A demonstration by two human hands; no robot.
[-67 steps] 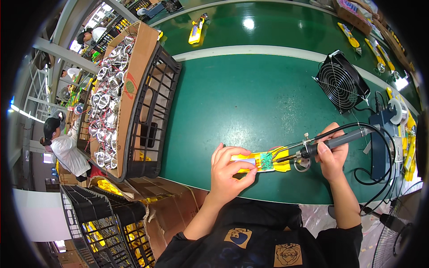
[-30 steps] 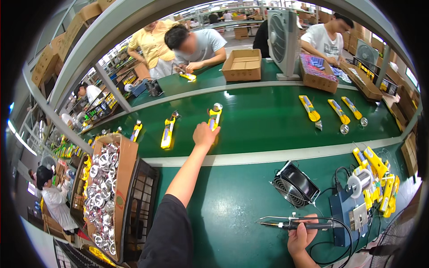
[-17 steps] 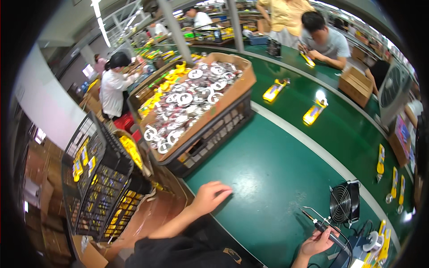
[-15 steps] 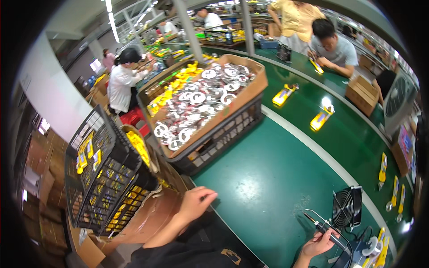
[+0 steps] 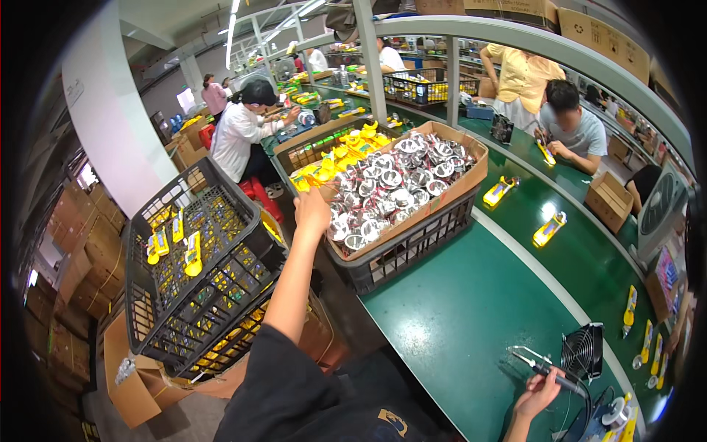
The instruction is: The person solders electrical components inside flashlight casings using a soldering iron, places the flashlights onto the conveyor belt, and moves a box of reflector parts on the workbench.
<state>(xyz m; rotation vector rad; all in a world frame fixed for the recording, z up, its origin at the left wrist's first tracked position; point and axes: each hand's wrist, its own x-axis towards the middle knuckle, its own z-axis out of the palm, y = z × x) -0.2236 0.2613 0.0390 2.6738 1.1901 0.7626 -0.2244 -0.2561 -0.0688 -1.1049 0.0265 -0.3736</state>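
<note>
My left arm reaches out to a black crate point(image 5: 412, 258) lined with cardboard. My left hand point(image 5: 313, 211) is at its near left side, by the yellow plastic parts point(image 5: 346, 155) and the round silver parts with thin red wires point(image 5: 401, 180). Its fingertips are hidden, so I cannot tell whether they hold anything. Low on the right, my right hand point(image 5: 539, 395) is closed round the dark handle of a soldering iron point(image 5: 571, 386). A thin bent metal tube shows at the iron's front, pointing left over the green table.
A black fan point(image 5: 582, 351) stands beside the iron, near a solder spool point(image 5: 616, 414). Yellow devices point(image 5: 549, 230) lie along the green conveyor point(image 5: 515, 184). Stacked black crates point(image 5: 213, 309) stand at left, holding more yellow pieces. Co-workers sit beyond.
My left hand has moved from the table's near edge, forward to the crate of parts. The view has shifted, bringing more of the left crates into sight. My right hand still holds the soldering iron.
</note>
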